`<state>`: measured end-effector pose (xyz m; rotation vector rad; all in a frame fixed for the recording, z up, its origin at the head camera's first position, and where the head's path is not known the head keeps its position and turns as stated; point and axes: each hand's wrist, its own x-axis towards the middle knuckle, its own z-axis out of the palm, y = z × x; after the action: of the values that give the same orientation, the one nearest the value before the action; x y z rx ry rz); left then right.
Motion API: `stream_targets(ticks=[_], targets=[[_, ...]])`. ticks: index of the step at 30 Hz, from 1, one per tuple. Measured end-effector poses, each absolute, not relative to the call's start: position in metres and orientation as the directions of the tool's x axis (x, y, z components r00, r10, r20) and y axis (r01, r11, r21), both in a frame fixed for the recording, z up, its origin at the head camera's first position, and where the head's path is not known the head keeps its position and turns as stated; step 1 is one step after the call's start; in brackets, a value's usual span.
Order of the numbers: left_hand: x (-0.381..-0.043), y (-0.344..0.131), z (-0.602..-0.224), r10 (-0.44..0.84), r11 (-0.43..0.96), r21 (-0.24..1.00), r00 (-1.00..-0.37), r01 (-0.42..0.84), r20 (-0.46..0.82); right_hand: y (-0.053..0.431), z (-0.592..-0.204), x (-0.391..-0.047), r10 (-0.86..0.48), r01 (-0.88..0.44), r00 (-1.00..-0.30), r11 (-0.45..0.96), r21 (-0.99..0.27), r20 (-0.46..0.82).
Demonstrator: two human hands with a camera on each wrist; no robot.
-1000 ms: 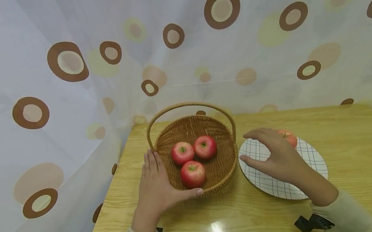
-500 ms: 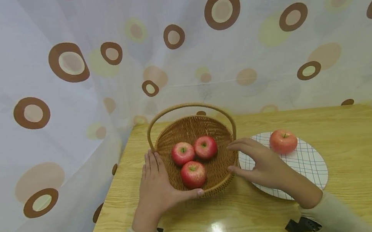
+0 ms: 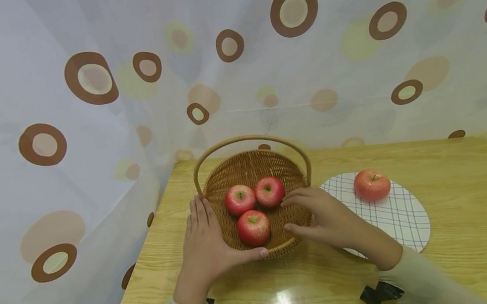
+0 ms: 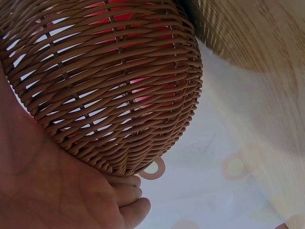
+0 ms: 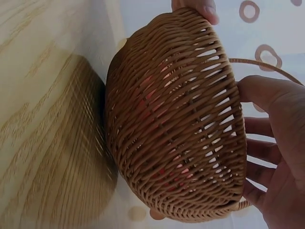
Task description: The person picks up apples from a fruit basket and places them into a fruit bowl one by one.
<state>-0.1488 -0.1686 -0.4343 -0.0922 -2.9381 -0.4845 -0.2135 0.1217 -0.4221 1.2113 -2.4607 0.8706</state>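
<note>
A brown wicker basket [image 3: 245, 164] with a tall arched handle holds three red apples [image 3: 254, 228]. Along its left and front rim lies my left hand [image 3: 205, 250], fingers straight and thumb stretched across the front edge. The left wrist view shows the palm against the woven wall [image 4: 119, 95]. My right hand [image 3: 329, 217] reaches over the right rim, fingers gently bent and thumb apart, with nothing between them. Its fingertips are close to the right-hand apple [image 3: 270, 192]. From the right wrist, the thumb appears right at the basket's [image 5: 176, 114] rim.
Right of the basket lies a white plate [image 3: 401, 213] with blue check lines, partly behind my right forearm. One paler red apple [image 3: 372, 185] sits toward its back. Beneath everything is a wooden table [image 3: 471, 185]; a patterned curtain [image 3: 255, 59] hangs behind and at the left.
My right hand has moved left from over the plate to over the basket's right rim, uncovering the apple on the plate. The left hand keeps its place.
</note>
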Motion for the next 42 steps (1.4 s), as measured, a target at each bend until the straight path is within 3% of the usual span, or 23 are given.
stream_targets(ticks=[42], targets=[[-0.148, -0.166, -0.43, 0.036, 0.952, 0.297, -0.988, 0.079, 0.148, 0.06, -0.414, -0.227, -0.724, -0.705, -0.675, 0.58, -0.408, 0.139]])
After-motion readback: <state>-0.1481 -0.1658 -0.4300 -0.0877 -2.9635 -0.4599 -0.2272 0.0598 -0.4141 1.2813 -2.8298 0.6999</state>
